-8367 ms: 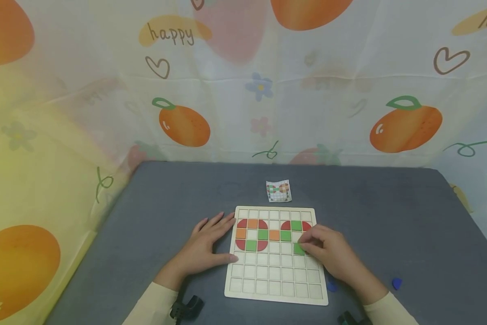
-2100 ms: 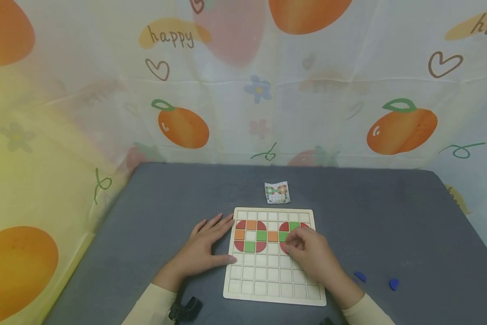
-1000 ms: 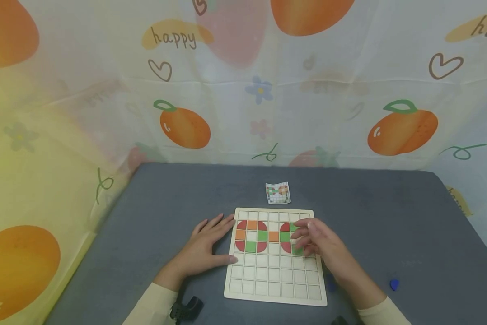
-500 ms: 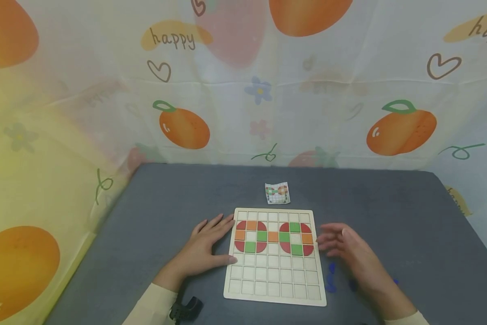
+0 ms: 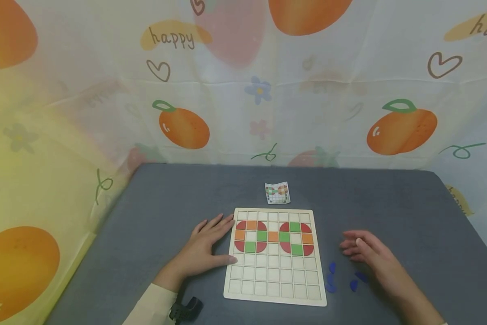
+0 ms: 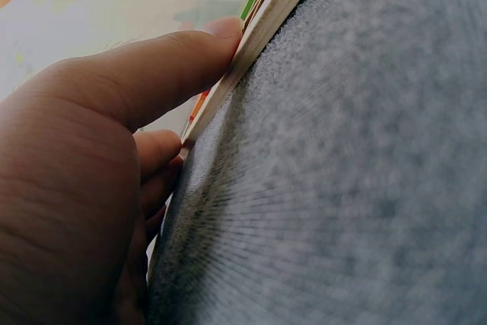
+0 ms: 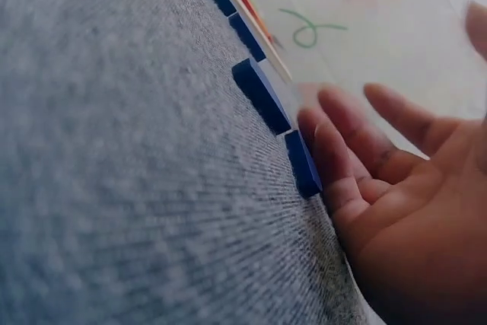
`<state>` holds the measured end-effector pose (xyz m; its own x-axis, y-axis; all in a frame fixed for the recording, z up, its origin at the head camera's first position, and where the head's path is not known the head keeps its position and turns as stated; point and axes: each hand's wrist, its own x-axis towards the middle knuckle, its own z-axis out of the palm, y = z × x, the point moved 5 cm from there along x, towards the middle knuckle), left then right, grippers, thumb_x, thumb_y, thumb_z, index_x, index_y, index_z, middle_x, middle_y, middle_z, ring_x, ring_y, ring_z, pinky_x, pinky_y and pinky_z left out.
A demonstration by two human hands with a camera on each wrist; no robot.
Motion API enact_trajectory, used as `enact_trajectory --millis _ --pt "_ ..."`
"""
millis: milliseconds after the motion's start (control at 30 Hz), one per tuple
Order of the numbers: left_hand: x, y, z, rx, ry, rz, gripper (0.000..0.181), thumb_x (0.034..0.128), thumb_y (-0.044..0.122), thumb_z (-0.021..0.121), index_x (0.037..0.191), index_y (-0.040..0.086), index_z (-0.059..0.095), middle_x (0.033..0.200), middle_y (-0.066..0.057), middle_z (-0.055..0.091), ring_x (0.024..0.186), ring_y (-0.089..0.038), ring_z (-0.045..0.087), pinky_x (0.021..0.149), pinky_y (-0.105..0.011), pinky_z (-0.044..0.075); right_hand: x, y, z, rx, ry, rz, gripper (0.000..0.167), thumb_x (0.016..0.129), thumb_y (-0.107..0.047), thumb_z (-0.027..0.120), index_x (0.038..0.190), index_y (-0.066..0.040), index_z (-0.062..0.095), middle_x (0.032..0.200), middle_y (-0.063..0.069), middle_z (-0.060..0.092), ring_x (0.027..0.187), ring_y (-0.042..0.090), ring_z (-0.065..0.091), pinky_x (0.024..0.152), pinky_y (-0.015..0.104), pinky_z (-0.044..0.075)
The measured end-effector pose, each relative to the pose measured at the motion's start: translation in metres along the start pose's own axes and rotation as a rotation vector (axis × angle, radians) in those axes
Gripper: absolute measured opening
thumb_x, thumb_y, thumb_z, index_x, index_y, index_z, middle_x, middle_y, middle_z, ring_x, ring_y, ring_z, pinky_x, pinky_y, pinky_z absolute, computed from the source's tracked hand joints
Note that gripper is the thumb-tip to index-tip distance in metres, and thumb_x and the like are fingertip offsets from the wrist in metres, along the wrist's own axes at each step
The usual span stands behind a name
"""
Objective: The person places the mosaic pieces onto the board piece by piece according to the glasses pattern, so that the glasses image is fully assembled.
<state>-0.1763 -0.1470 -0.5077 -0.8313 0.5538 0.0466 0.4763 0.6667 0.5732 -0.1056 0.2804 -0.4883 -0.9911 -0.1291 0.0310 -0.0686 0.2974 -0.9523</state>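
A pale wooden grid board [image 5: 264,273] lies flat on the table. Set in its upper rows are two rings of red, green and orange tiles, joined by an orange tile [image 5: 273,237]. My left hand [image 5: 203,250] rests along the board's left side, thumb and fingertips touching the edge; in the left wrist view the thumb [image 6: 167,66] touches its side. Off to the right of the board, my right hand [image 5: 373,253] holds nothing, its fingers loosely bent. Close to it lie several blue pieces, one [image 5: 353,285] just below the fingers, another [image 7: 303,165] beside the fingertips in the right wrist view.
Behind the board lies a small creased paper card [image 5: 277,193] with a printed coloured pattern. A dark grey cloth [image 5: 178,189] covers the table. A fruit-patterned curtain [image 5: 308,90] hangs at the back and left. A black strap mount [image 5: 185,309] sits by the left wrist.
My right hand has left the right tile ring and moved right, off the board. That ring's green, orange and red tiles are now uncovered, as are the blue pieces. My left hand stays put.
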Motion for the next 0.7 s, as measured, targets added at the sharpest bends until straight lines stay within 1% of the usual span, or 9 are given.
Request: enact_trajectory --millis 67,133,200,267,400,500,600,700 --pt "0.000 0.000 0.000 0.002 -0.001 -0.003 0.103 0.0894 0.065 0.081 0.171 0.018 0.039 0.176 0.010 0.030 0.164 -0.022 0.018 0.125 -0.063 0.006 0.000 0.004 0.001 -0.066 -0.016 0.038 0.033 0.116 -0.018 0.056 0.140 0.003 0.062 0.123 0.014 0.072 0.106 0.016 0.070 0.087 0.027 0.056" --pt "0.000 0.000 0.000 0.005 -0.004 -0.005 0.103 0.0896 0.065 0.081 0.171 0.018 0.039 0.176 0.010 0.030 0.164 -0.022 0.018 0.125 -0.063 0.006 0.000 0.007 0.003 -0.145 -0.041 0.048 0.034 0.109 -0.020 0.071 0.138 -0.001 0.066 0.124 0.008 0.071 0.105 0.014 0.068 0.087 0.027 0.056" --pt "0.000 0.001 -0.001 0.006 -0.002 -0.003 0.103 0.0899 0.065 0.081 0.171 0.018 0.040 0.176 0.009 0.030 0.164 -0.023 0.018 0.125 -0.064 0.006 0.000 0.009 0.005 -0.223 -0.068 0.024 0.037 0.101 -0.020 0.082 0.133 -0.006 0.070 0.124 0.003 0.070 0.103 0.012 0.066 0.086 0.028 0.056" --pt "0.000 0.001 -0.001 0.007 -0.002 -0.004 0.103 0.0900 0.065 0.081 0.171 0.018 0.040 0.176 0.009 0.030 0.164 -0.024 0.018 0.125 -0.064 0.006 -0.001 0.008 0.007 -0.289 -0.084 -0.018 0.036 0.095 -0.021 0.088 0.127 -0.011 0.074 0.120 -0.003 0.069 0.100 0.012 0.064 0.085 0.029 0.056" --pt "0.000 0.001 0.000 0.006 -0.002 -0.011 0.103 0.0897 0.065 0.082 0.171 0.018 0.040 0.176 0.009 0.030 0.164 -0.023 0.018 0.125 -0.064 0.006 -0.001 0.005 0.011 -0.405 -0.074 -0.126 0.031 0.089 -0.020 0.093 0.115 -0.020 0.078 0.112 -0.012 0.066 0.097 0.008 0.061 0.083 0.028 0.054" --pt "0.000 0.001 0.000 0.008 0.000 -0.011 0.103 0.0896 0.065 0.082 0.171 0.017 0.040 0.176 0.010 0.030 0.164 -0.024 0.018 0.125 -0.064 0.006 -0.002 0.004 0.014 -0.461 -0.061 -0.176 0.029 0.087 -0.021 0.095 0.110 -0.024 0.077 0.109 -0.016 0.064 0.095 0.007 0.059 0.082 0.028 0.053" --pt "0.000 0.001 0.000 0.009 0.001 -0.013 0.103 0.0897 0.065 0.082 0.171 0.018 0.040 0.176 0.010 0.030 0.164 -0.024 0.018 0.125 -0.064 0.006 -0.002 0.002 0.016 -0.494 -0.052 -0.187 0.027 0.086 -0.022 0.095 0.105 -0.028 0.077 0.107 -0.018 0.062 0.095 0.006 0.059 0.082 0.029 0.054" --pt "0.000 0.001 0.000 0.006 -0.002 -0.016 0.103 0.0894 0.064 0.082 0.171 0.018 0.039 0.176 0.010 0.030 0.164 -0.024 0.018 0.125 -0.063 0.006 -0.003 0.001 0.017 -0.509 -0.053 -0.174 0.024 0.088 -0.021 0.094 0.099 -0.031 0.075 0.105 -0.019 0.061 0.096 0.006 0.059 0.083 0.030 0.054"
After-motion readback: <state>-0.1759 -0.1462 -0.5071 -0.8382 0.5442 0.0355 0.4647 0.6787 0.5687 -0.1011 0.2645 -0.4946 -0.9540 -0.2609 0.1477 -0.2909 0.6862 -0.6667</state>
